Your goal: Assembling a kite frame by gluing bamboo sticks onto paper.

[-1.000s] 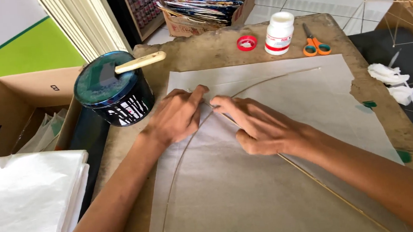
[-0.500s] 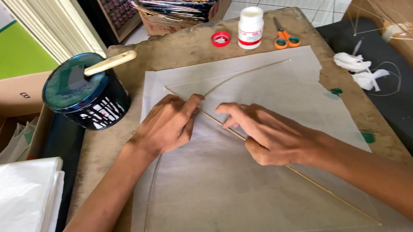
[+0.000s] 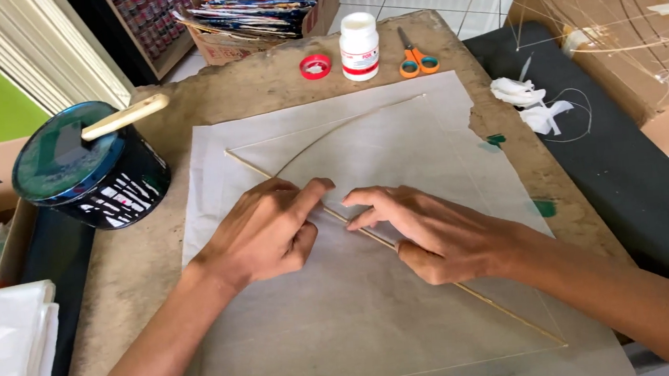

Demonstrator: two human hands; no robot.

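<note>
While both hands press on the kite frame, these are the weak spots:
Left hand (image 3: 262,233): lies palm down on the thin paper sheet (image 3: 374,288), its grip narrow, forefinger stretched along the straight stick (image 3: 286,185) toward 2 o'clock.
Right hand (image 3: 433,232): grip nearly closed, fingertips pinning the same stick just beside the left forefinger.
Where the work sits: mid-table (image 3: 149,262), the stick running from 11 o'clock to 5 o'clock across the sheet, the bowed stick (image 3: 346,127) arching at 12 o'clock.
Tear risk: the sheet looks flimsy; a sideways drag of the fingers may rip or crease it.
Snap risk: hard pressure could crack the slender stick.
Shift risk: if one hand lifts, the stick may roll off its line.
Smear risk: green blots (image 3: 544,208) at 3 o'clock and the open black can (image 3: 99,179) at 10 o'clock could mark the paper.
</note>
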